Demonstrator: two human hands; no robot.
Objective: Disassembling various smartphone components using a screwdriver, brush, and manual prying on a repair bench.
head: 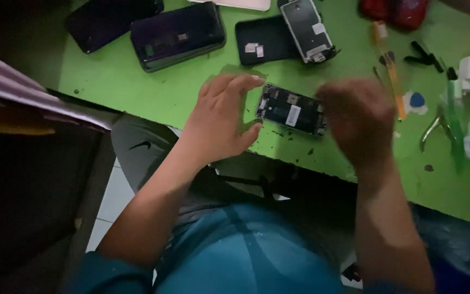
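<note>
Left hand (221, 120) fingers apart, beside opened phone (291, 109) near counter (153, 92) front edge; right hand (357, 122) blurred, fingers' state unclear.

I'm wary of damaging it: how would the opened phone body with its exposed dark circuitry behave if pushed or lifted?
The opened phone body lies flat on the green table, so it probably slides, not rolls. It looks thin, stiff and light; the exposed parts seem fragile.
</note>
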